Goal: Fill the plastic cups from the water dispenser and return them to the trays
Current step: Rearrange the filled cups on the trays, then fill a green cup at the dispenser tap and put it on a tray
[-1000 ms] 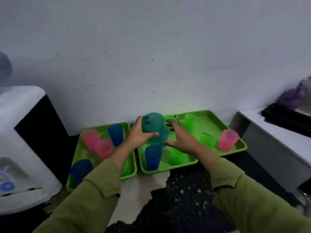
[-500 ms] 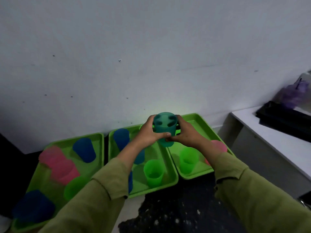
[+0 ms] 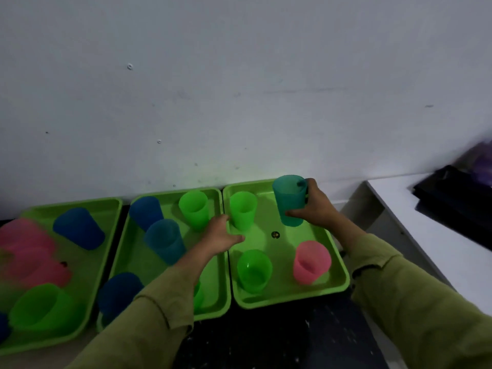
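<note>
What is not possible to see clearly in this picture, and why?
Head view:
Water level in the teal plastic cup, in the right hand: dim light.
Pink plastic cups, left green tray: motion blur, count unclear.
Green plastic cup, middle tray: mostly behind the left sleeve.
Water dispenser: outside the frame.

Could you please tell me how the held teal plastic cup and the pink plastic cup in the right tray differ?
The teal plastic cup is gripped by the right hand; the pink plastic cup stands untouched. The teal cup is at the green tray's far end, the pink cup near its front. Both are upright.
</note>
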`<action>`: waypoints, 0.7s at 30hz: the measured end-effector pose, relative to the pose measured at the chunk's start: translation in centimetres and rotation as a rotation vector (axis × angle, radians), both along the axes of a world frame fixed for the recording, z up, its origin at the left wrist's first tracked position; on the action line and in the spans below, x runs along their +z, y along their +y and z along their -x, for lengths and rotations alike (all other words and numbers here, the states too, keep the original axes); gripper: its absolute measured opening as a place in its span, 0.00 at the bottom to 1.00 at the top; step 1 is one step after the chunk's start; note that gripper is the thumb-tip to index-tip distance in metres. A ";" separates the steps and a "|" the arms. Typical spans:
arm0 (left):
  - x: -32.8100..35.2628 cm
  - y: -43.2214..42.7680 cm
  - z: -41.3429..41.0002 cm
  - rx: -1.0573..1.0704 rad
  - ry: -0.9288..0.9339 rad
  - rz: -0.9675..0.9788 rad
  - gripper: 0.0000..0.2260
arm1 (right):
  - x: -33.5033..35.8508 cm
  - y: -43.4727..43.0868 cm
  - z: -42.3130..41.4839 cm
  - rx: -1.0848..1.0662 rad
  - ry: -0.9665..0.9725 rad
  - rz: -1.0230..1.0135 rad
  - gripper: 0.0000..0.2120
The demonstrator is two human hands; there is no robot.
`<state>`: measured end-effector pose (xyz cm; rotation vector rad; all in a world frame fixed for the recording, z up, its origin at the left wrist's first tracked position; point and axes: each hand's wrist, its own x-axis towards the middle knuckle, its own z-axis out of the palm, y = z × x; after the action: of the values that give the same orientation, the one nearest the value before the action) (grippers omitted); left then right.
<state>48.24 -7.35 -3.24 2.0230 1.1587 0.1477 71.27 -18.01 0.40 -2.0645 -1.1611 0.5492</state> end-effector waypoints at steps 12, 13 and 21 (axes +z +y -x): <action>-3.5 0.0 -0.3 0.032 0.148 -0.025 0.29 | -6.5 2.3 -2.7 -0.091 0.246 0.039 0.38; -3.6 0.0 -0.3 0.035 0.148 -0.026 0.30 | -6.7 2.5 -2.7 -0.091 0.250 0.022 0.38; -3.0 0.4 -1.4 0.147 0.150 -0.064 0.36 | -7.2 2.1 -3.1 -0.034 0.212 0.036 0.36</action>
<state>49.66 -6.97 -6.27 2.0316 1.4137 0.1088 74.32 -15.92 -6.78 -1.9968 -0.9977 0.7573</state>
